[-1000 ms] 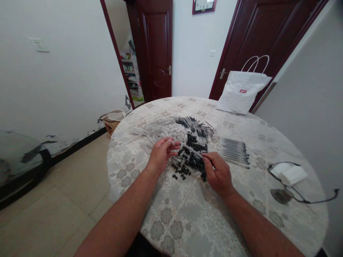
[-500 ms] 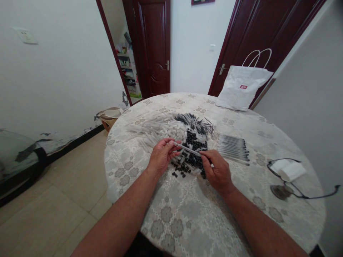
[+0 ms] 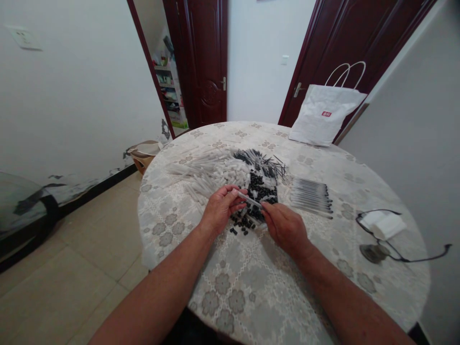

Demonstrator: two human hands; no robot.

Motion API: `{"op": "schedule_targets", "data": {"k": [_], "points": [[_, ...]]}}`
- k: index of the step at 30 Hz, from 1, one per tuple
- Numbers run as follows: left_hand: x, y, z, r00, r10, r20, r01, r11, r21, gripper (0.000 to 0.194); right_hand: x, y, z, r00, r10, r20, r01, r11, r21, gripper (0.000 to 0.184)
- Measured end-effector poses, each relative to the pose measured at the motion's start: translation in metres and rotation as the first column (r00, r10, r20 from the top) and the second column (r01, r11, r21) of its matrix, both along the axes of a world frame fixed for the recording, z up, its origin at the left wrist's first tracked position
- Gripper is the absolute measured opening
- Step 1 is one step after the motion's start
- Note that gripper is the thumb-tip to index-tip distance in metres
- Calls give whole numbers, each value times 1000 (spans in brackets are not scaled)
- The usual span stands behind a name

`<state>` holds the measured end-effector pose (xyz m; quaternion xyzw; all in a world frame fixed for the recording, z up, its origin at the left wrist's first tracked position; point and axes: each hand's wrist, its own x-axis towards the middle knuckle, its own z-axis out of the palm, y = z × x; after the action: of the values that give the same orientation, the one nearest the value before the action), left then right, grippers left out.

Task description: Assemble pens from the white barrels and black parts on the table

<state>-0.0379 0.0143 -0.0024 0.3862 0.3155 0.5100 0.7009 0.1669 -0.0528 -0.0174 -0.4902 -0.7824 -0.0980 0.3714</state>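
Note:
Between my two hands runs a slim translucent pen [image 3: 250, 199], tilted down to the right. My left hand [image 3: 223, 205] pinches its upper left end between thumb and fingers. The fingers of my right hand [image 3: 283, 225] close on the lower right end and hide it. Beneath and beyond the pen lie small black plugs [image 3: 256, 180] in a heap. White translucent pen barrels [image 3: 201, 165] and short white pieces [image 3: 230, 173] are piled behind my left hand. Dark thin refills [image 3: 257, 160] lie at the back of the heap. Right of my right hand, similar pens [image 3: 311, 195] lie in a neat row.
A patterned cloth covers the round table [image 3: 172, 206]. Eyeglasses [image 3: 402, 258], a folded white tissue [image 3: 384, 225] and a dark round object [image 3: 374, 253] lie at the right. A white paper bag [image 3: 325, 115] stands at the far edge. Doors and walls surround the table.
My right hand has moved left, closer to my left hand, and less of the pen shows between them. The view has shifted slightly.

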Motion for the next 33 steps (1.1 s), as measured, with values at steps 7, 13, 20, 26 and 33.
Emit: {"op": "schedule_targets", "data": {"k": [7, 13, 20, 26, 33], "points": [[1, -3, 4, 1000, -8, -9, 8, 1000, 10, 24, -5, -6, 13, 974, 46, -223, -85, 981, -172, 23], [3, -3, 4, 998, 23, -60, -20, 999, 49, 24, -5, -4, 13, 861, -115, -496, -186, 836, -517, 27], [3, -9, 6, 931, -41, -364, 138, 959, 247, 30, 1, -2, 24, 955, 99, -279, -214, 881, -422, 17], [1, -11, 4, 817, 29, -576, 215, 911, 352, 31, 40, -4, 42, 991, 131, -11, -126, 924, -360, 16], [-2, -8, 13, 815, 163, -557, 34, 944, 327, 32, 116, -1, 44, 865, -293, 407, 484, 699, -526, 16]]}}
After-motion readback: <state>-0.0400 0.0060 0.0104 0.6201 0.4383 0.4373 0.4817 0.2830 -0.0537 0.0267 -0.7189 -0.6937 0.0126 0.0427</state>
